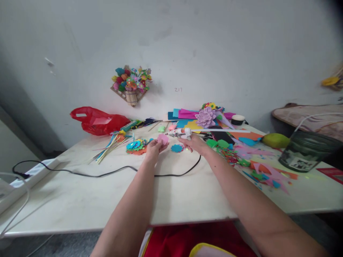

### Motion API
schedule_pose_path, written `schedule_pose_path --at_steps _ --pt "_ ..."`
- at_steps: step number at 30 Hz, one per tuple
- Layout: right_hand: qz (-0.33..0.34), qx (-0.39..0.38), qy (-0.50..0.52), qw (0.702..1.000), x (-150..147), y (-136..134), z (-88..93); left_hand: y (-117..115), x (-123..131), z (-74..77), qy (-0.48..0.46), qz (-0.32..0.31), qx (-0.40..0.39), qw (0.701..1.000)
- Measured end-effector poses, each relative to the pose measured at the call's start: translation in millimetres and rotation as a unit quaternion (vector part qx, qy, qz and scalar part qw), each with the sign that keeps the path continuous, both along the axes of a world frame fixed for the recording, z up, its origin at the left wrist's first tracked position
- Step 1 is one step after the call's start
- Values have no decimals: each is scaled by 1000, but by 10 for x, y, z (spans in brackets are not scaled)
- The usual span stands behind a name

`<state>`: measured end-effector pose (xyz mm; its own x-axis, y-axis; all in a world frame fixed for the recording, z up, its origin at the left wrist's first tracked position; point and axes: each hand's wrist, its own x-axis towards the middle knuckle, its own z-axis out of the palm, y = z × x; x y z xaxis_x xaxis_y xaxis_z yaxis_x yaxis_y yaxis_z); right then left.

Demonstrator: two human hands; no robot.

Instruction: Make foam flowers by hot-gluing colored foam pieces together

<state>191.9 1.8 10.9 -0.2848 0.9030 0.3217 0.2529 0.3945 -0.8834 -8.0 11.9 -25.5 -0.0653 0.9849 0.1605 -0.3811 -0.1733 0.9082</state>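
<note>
My left hand (156, 147) pinches a pink flower cutout (162, 139) above the middle of the table. Just right of it, my right hand (193, 142) has its fingers around a white glue gun (184, 132), whose metal tip points left toward the pink cutout. A white glue stick (222, 130) extends from the gun's back to the right. Between and below the hands lies a blue flower cutout (177, 148). Beside my left hand sits a pile of blue, green and orange flower cutouts (135, 145).
Thin sticks (109, 148) and a red plastic bag (99, 121) are at the left. A black cable (99, 175) crosses the table to a power strip (36, 175). Colourful scraps (230, 155), a green fruit (276, 140) and a glass jar (305, 151) stand right.
</note>
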Motion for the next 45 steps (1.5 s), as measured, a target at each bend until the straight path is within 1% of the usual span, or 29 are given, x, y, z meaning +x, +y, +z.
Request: schedule_pose_path --at_steps 5,13,25,34,41,45 --pt "-8 9 -21 1000 -5 -36 34 -22 -3 10 -8 -21 -2 1000" --pt "-14 10 -54 998 -6 -70 82 0 -15 -5 -6 -32 -13 999" --pt "-11 4 -83 996 16 -42 60 18 -16 -28 10 -21 3 1000" --pt "-38 0 -120 992 -3 -42 67 -21 3 7 12 -18 0 1000" --pt "-53 0 -129 990 -16 -34 50 -6 -1 -9 16 -18 2 1000" --pt "-50 0 -126 991 -14 -26 41 -7 3 -6 14 -19 4 1000"
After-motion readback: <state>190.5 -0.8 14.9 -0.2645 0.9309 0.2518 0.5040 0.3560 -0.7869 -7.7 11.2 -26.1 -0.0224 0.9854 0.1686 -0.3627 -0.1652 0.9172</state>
